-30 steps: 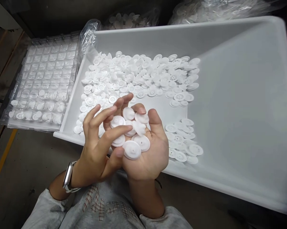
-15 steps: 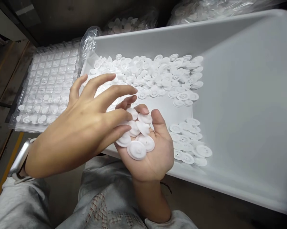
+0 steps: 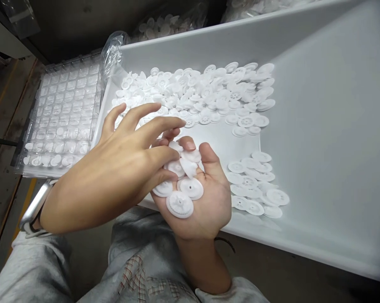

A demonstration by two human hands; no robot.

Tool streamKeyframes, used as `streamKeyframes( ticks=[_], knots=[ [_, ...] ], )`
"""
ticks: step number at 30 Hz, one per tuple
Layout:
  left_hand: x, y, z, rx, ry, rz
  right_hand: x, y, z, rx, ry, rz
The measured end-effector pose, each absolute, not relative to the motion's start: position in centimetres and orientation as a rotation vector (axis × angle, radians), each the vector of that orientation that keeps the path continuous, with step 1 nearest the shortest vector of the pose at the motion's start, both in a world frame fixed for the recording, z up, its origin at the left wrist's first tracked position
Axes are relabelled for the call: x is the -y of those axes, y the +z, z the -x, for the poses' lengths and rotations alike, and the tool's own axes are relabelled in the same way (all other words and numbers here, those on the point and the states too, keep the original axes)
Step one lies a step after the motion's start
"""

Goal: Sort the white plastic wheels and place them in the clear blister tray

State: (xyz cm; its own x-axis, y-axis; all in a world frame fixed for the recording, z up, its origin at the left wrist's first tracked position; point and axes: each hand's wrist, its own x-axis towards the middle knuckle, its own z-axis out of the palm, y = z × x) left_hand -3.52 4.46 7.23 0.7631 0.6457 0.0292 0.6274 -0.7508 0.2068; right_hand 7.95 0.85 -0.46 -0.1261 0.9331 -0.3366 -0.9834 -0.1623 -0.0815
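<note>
My right hand is turned palm up, its fingers curled around several white plastic gears lying in the palm. Reaching over from the left, my left hand has its thumb and index fingertip on one gear of that handful, while its other fingers are spread above. Part of the handful is hidden behind the left fingers. Both hands are over the near side of a large white bin. Inside it, a broad heap of the same gears lies along the back, and a smaller group lies near the front wall.
Left of the bin are stacked clear blister trays, with gears in the pockets of their front rows. Crumpled clear plastic hangs over the bin's left corner. Behind the far wall sits a clear bag of pale parts.
The gears in my right palm have shifted slightly, and the one by my left thumb shows more of its face. Both hands stay nearly in place; the view has moved a little.
</note>
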Motion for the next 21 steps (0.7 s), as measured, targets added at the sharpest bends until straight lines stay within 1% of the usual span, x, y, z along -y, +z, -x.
streamKeyframes(
  ticks=[4,12,17,21],
  knots=[
    [-4.9,7.2,3.3,-1.008,0.127,-2.725,-1.0,-0.3,-8.0,-0.278,1.705,0.381],
    [-5.4,6.6,2.1,-1.139,0.192,-2.483,-1.2,-0.1,-7.8,-0.265,1.671,0.579],
    [-6.0,7.1,2.8,-1.070,0.284,-2.364,-1.1,-0.4,-7.7,-0.184,1.640,0.527],
    [-6.0,8.2,3.4,-1.059,0.404,-2.184,-1.2,-0.5,-7.7,-0.250,1.623,0.450]
  ],
)
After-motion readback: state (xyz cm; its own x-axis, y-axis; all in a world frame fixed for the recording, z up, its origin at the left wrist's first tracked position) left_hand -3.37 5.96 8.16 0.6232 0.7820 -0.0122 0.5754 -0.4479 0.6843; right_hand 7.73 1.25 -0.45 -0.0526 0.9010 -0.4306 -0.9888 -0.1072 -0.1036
